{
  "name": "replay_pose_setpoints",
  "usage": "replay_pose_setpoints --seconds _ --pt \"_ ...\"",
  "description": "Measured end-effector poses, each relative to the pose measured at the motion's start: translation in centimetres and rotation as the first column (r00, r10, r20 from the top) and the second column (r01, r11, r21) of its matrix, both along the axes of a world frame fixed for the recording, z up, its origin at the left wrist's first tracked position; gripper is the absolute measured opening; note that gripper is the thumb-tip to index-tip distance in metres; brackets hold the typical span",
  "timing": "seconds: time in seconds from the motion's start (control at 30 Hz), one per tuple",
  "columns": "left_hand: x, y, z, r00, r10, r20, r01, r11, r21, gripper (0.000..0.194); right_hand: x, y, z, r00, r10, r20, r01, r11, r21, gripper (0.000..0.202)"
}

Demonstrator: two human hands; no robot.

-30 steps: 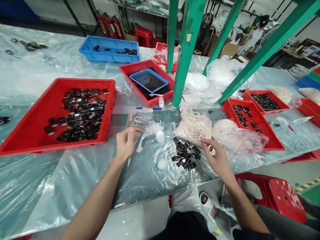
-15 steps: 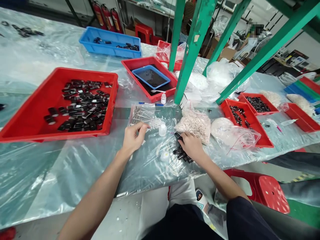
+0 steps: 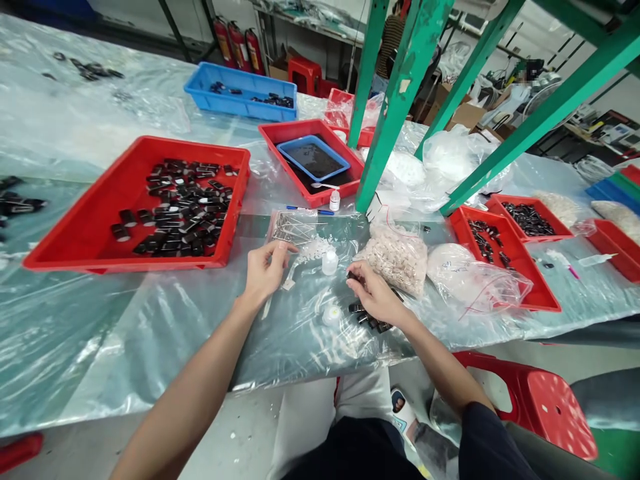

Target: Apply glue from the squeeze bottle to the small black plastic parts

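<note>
My left hand (image 3: pixel 269 268) is closed in a pinch beside the heap of small white pieces (image 3: pixel 316 249) and the bag of thin metal sticks (image 3: pixel 294 227); anything between its fingertips is too small to make out. My right hand (image 3: pixel 374 291) has its fingers wrapped round a small black part (image 3: pixel 353 275), mostly hidden by them. Several black parts (image 3: pixel 369 317) lie just below that hand. Between the hands stands a small white bottle (image 3: pixel 330 262), and a second round white container (image 3: pixel 331 315) sits nearer the table's front edge.
A large red tray (image 3: pixel 85 193) of black parts lies left, a blue tray (image 3: pixel 235 103) behind it. Bags of beige pieces (image 3: pixel 395 257) and white material (image 3: pixel 455 267) lie right, beside a red tray (image 3: pixel 537 287). Green posts (image 3: pixel 395 113) rise behind. A red stool (image 3: pixel 560 407) stands below right.
The view has shifted, so the trays appear further right. My right hand has lifted the black part a little away from the pile. My left hand remains near the white pieces.
</note>
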State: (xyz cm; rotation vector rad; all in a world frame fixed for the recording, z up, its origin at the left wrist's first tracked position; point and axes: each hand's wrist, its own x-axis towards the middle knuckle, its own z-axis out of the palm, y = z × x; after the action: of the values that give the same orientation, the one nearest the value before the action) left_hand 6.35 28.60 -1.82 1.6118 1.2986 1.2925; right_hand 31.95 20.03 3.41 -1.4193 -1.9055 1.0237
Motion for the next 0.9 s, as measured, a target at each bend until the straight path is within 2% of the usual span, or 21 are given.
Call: replay_pose_setpoints --seconds 0.13,0.3,0.53,0.9 --pt "-0.1 0.1 0.4 1.000 0.016 0.002 -0.016 1.000 -0.013 0.054 -0.5 1.8 -0.1 0.997 -0.036 0.071 0.035 0.999 0.019 0.017" --pt "-0.3 0.3 0.6 0.999 0.051 0.010 -0.051 0.999 -0.019 0.057 -1.1 2.2 0.0 0.963 0.024 0.267 -0.013 0.999 -0.043 0.020" --pt "-0.4 0.4 0.5 0.999 0.047 0.019 -0.047 0.999 -0.003 0.058 -2.0 1.5 -0.3 0.824 0.086 0.559 -0.071 0.996 -0.048 0.024" --pt "-0.5 0.5 0.5 0.998 0.035 -0.054 -0.033 0.999 0.032 0.049 -2.3 1.0 0.0 0.770 0.045 0.636 -0.053 0.999 -0.007 0.031"
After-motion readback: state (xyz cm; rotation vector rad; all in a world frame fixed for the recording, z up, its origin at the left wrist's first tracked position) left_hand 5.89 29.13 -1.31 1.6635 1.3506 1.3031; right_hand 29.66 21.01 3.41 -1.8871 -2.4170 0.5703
